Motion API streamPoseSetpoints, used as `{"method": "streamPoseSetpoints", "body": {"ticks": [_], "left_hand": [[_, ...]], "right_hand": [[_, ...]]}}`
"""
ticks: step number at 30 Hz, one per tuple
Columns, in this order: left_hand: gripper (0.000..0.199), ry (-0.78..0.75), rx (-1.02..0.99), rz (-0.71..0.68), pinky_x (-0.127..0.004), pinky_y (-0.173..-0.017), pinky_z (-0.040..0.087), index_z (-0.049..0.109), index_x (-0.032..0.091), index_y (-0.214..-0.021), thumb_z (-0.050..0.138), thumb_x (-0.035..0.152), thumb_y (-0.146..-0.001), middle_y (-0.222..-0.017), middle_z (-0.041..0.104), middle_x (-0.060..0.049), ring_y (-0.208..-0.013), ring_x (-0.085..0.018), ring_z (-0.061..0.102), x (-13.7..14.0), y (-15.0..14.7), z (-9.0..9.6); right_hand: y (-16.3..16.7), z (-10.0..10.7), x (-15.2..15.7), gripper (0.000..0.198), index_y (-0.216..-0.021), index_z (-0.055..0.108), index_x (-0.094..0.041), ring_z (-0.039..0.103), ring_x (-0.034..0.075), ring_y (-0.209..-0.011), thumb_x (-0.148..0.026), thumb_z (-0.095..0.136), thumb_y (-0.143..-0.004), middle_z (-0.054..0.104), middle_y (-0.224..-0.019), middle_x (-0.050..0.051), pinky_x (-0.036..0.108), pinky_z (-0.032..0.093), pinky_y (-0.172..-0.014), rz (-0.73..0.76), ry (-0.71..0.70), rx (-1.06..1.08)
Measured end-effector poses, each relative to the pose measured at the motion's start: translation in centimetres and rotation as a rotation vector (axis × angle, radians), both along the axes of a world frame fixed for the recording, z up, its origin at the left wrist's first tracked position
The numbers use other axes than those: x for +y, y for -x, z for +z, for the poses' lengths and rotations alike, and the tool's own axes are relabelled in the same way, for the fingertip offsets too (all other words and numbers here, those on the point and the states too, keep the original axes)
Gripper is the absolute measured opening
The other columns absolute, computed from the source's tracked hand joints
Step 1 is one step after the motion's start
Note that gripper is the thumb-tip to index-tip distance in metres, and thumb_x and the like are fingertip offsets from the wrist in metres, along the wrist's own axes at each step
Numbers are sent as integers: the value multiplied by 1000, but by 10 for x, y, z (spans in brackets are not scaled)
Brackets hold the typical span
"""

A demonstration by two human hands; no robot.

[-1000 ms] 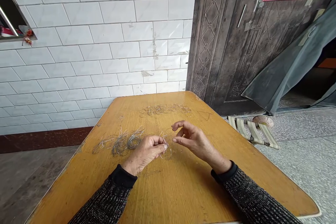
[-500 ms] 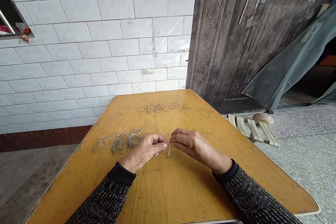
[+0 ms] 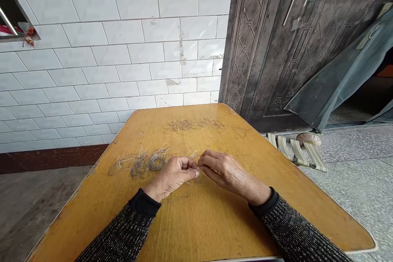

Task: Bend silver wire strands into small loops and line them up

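Observation:
My left hand [image 3: 173,174] is closed in a pinch on a thin wire [image 3: 189,182], above the middle of the wooden table [image 3: 196,221]. My right hand [image 3: 225,172] pinches the same wire from the other side, its fingertips touching or nearly touching those of the left. Short pale wire ends stick out behind and below the fingers; most of the wire is hidden by them. Left of my left hand lie tangled coils of grey wire [image 3: 157,161]. Farther back, a row of small thin wire loops [image 3: 186,124] rests on the tabletop.
A bent piece of wire [image 3: 241,132] lies near the table's back right. Behind the table stands a white tiled wall [image 3: 123,61] beside a dark carved door [image 3: 273,49]. A striped folding stool [image 3: 296,151] sits on the floor at right, near a grey curtain [image 3: 340,77].
My hands have come closer together, fingertips now meeting at the wire. The wire end below them has shifted. The view has tilted slightly.

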State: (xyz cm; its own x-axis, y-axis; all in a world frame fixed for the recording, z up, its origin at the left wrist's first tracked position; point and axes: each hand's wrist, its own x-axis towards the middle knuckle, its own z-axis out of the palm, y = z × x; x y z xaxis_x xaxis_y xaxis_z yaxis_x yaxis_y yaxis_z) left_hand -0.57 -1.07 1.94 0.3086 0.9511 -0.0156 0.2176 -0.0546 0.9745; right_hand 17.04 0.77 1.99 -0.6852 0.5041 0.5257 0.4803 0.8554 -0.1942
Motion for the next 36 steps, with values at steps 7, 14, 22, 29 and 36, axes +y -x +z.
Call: {"method": "streamPoseSetpoints", "body": {"ticks": [7, 14, 22, 29, 36], "left_hand": [[22, 12, 1, -41, -21, -50, 31, 56, 13, -66, 56, 35, -73, -59, 50, 3, -51, -7, 41, -3, 2, 7], [20, 25, 67, 48, -21, -47, 36, 56, 14, -69, 55, 33, -73, -60, 58, 0, -47, -8, 49, -1, 4, 4], [12, -59, 23, 94, -20, -48, 38, 55, 14, -67, 55, 26, -71, -56, 57, 1, -47, -8, 49, -3, -2, 5], [13, -361, 274, 126, -19, -45, 31, 52, 16, -59, 51, 22, -71, -48, 48, 4, -44, -7, 40, 0, 1, 0], [16, -490, 363, 183, -20, -47, 31, 50, 16, -56, 51, 21, -71, -48, 45, 4, -46, -8, 40, -3, -2, 2]], "right_hand": [[-1, -1, 0, 18, -83, 55, -16, 52, 10, -63, -18, 39, -88, 56, -75, 3, 20, 34, -54, -34, -55, -21], [0, -4, 1, 16, -81, 55, -16, 50, 10, -61, -20, 40, -87, 56, -72, 2, 20, 31, -53, -71, -63, -19], [-1, 2, -1, 11, -74, 55, -17, 50, 8, -60, -14, 46, -81, 56, -71, 0, 19, 33, -55, -74, 113, 119], [2, 2, -2, 10, -70, 54, -17, 49, 8, -59, -12, 49, -77, 56, -68, -1, 18, 32, -55, -116, 131, 136], [5, 0, -5, 11, -70, 54, -17, 50, 9, -60, -12, 47, -79, 56, -68, 0, 19, 32, -56, -162, 84, 123]]}}
